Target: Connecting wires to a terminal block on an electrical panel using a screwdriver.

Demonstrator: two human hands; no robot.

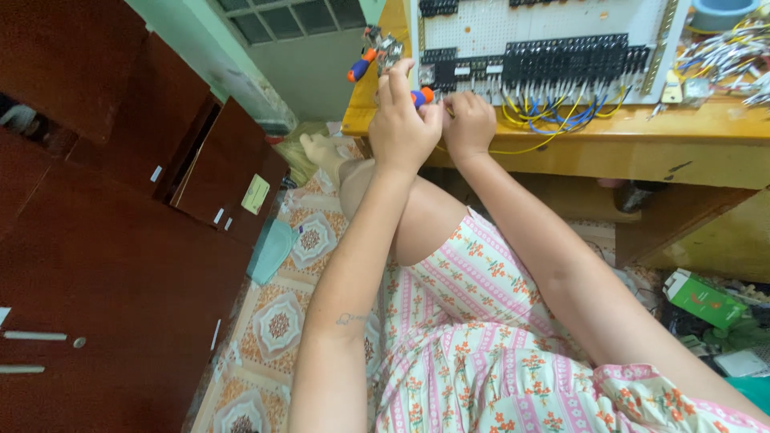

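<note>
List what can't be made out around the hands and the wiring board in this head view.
- Screwdriver: only its orange-blue handle end shows; left hand covers the shaft and tip.
- Right hand: fingertips curl away, their contact hidden.
- White wiring board: top cut by the frame edge.
- Black terminal blocks: markings too small.

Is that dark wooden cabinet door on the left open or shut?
Open: the cabinet door swings out from the cabinet front, with a dark gap showing behind its upper edge.

We see a yellow wooden table (609,136) under our hands; just beyond our right hand (469,124) lies a white perforated panel (553,24) with black terminal blocks, far right of it a heap of loose wires (722,56), left of our left hand (403,124) an orange-handled screwdriver (361,66)
</note>
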